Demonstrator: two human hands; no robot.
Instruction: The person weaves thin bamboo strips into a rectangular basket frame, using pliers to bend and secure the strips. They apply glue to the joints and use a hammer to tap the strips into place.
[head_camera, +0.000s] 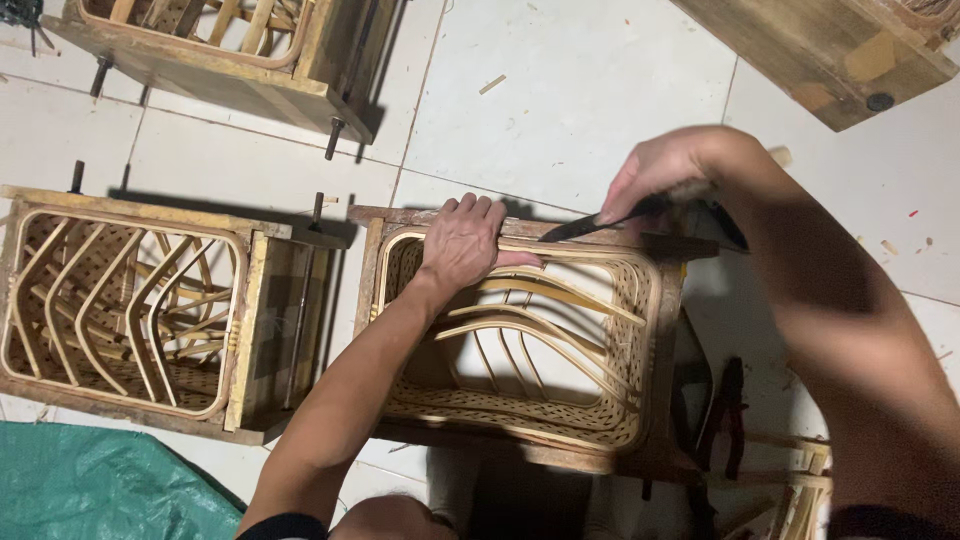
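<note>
A woven bamboo basket (610, 420) sits inside a wooden frame mould (660, 400) on the tiled floor in front of me. My left hand (462, 238) presses down on the basket's far rim and the frame's top edge, fingers curled over it. My right hand (655, 170) grips a dark-bladed knife (590, 227) whose tip rests on the far rim, just right of my left hand. Curved bamboo strips arch across the basket's open middle.
A second wooden mould with a woven basket (120, 310) lies to the left, a third (220, 50) at the top left. A wooden block (820, 50) is at the top right. Green tarp (90, 490) covers the bottom left. Pliers (725, 410) and bamboo strips lie at the right.
</note>
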